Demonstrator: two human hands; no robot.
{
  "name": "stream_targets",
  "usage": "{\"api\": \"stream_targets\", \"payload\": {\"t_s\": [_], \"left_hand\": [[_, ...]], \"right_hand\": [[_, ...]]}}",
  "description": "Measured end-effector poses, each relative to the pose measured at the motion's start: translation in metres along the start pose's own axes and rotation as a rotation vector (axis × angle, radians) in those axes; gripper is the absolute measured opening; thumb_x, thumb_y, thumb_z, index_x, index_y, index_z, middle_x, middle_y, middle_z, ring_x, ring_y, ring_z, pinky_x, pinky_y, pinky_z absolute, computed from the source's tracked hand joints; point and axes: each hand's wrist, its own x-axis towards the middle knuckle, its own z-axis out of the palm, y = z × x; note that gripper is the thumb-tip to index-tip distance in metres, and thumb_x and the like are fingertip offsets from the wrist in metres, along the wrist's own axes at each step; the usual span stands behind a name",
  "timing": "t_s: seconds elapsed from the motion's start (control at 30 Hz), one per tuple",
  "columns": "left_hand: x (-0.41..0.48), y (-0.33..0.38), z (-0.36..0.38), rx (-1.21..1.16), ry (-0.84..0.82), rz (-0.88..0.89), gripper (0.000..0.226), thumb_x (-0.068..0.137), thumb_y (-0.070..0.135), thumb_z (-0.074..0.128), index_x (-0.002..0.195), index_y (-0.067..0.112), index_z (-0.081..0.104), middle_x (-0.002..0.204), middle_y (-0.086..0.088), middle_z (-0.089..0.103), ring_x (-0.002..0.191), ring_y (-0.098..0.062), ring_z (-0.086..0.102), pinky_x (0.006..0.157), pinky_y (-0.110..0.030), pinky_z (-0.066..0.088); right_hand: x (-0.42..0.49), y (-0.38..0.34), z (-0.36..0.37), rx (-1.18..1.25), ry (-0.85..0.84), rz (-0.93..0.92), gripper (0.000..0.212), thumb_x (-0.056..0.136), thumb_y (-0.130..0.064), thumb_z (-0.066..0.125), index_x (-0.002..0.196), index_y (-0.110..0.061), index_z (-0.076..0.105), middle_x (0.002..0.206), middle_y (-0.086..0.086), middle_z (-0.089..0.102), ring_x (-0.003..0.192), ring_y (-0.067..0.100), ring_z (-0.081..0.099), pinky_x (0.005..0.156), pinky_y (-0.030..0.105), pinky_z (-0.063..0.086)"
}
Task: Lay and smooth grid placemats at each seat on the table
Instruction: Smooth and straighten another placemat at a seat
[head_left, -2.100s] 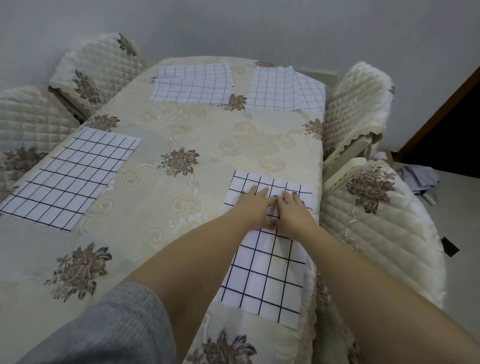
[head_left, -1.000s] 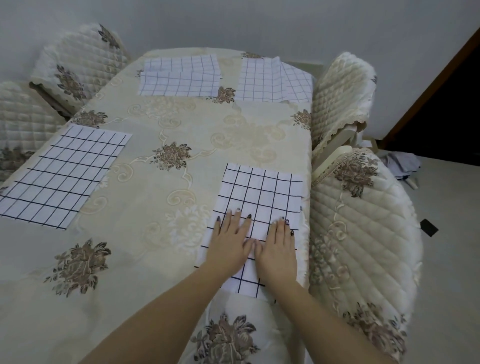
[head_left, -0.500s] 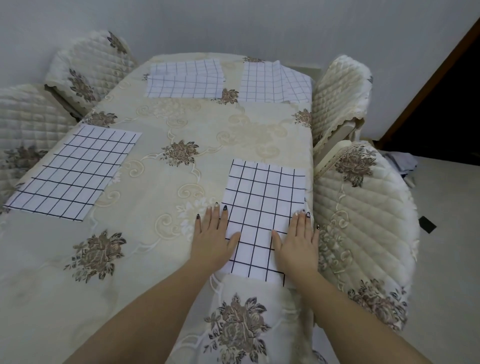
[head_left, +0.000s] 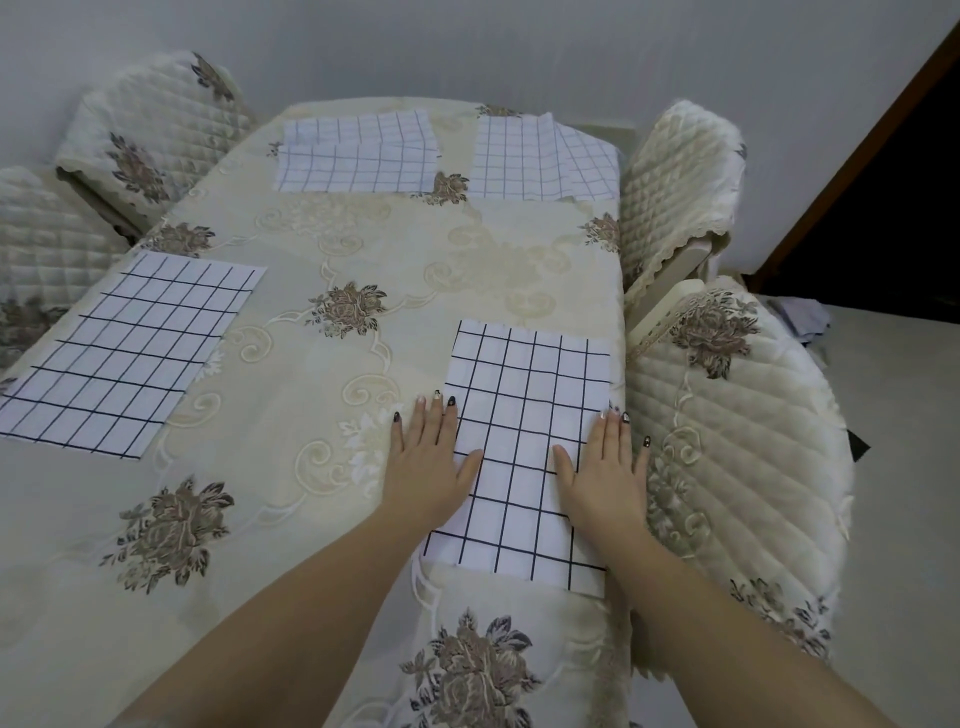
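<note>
Fingers (head_left: 434, 423) straight, left hand (head_left: 428, 467) and right hand (head_left: 605, 473) press placemat (head_left: 524, 400) edges; quilted chair (head_left: 727, 441) perhaps touches the right.

A home dining room: a floral-clothed table (head_left: 363, 249) ringed by quilted-covered chairs (head_left: 727, 441).

No text, label, brand, number or sign can be read anywhere in the view. The printed surfaces bear pattern only: a dark line grid on the placemat (head_left: 524, 415) at lower right of the frame, and floral motifs on the tablecloth (head_left: 363, 249).
</note>
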Motion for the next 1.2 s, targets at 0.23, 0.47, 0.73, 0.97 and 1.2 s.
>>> {"api": "stream_targets", "payload": {"t_s": [0.23, 0.47, 0.73, 0.97, 1.2], "left_hand": [[0.077, 0.02, -0.016, 0.006, 0.036, 0.065, 0.071, 0.095, 0.055, 0.01, 0.153, 0.015, 0.004, 0.162, -0.004, 0.0, 0.149, -0.022, -0.007, 0.119, -0.048, -0.004], [0.103, 0.011, 0.005, 0.032, -0.034, 0.054, 0.073, 0.094, 0.058, 0.007, 0.153, 0.016, 0.001, 0.162, -0.003, -0.001, 0.149, -0.022, -0.006, 0.12, -0.046, -0.004], [0.094, 0.008, 0.01, 0.029, 0.081, 0.049, 0.08, 0.088, 0.06, 0.001, 0.153, 0.015, 0.015, 0.161, -0.005, 0.014, 0.149, -0.021, 0.007, 0.119, -0.046, 0.001], [0.089, 0.007, -0.01, -0.152, -0.053, 0.036, 0.072, 0.097, 0.055, 0.018, 0.153, 0.014, -0.001, 0.162, -0.005, -0.009, 0.148, -0.02, -0.013, 0.119, -0.044, -0.009], [-0.026, 0.041, -0.01, -0.116, -0.012, 0.148, 0.074, 0.087, 0.047, -0.003, 0.153, 0.015, 0.01, 0.162, -0.005, 0.0, 0.148, -0.022, -0.009, 0.118, -0.045, -0.013]], "right_hand": [[0.068, -0.017, -0.021, 0.005, 0.037, -0.041, 0.076, 0.097, -0.058, 0.012, 0.153, -0.008, -0.005, 0.162, 0.008, -0.009, 0.149, 0.021, -0.011, 0.12, 0.044, -0.005], [0.096, -0.013, -0.013, 0.002, -0.049, -0.032, 0.079, 0.096, -0.06, 0.009, 0.153, -0.008, -0.007, 0.162, 0.008, -0.011, 0.148, 0.02, -0.013, 0.12, 0.045, -0.004], [0.096, -0.011, -0.005, -0.032, 0.008, -0.049, 0.079, 0.095, -0.061, 0.008, 0.153, -0.008, -0.004, 0.162, 0.008, -0.008, 0.149, 0.02, -0.009, 0.121, 0.042, -0.003], [0.079, -0.007, -0.028, 0.274, 0.004, -0.082, 0.066, 0.102, -0.044, 0.02, 0.153, -0.007, -0.001, 0.162, 0.007, -0.008, 0.149, 0.019, -0.009, 0.12, 0.035, -0.006], [-0.049, -0.051, 0.015, 0.154, 0.018, -0.195, 0.066, 0.095, -0.04, 0.013, 0.149, -0.002, 0.023, 0.157, 0.007, 0.012, 0.146, 0.02, 0.018, 0.118, 0.033, 0.001]]}}
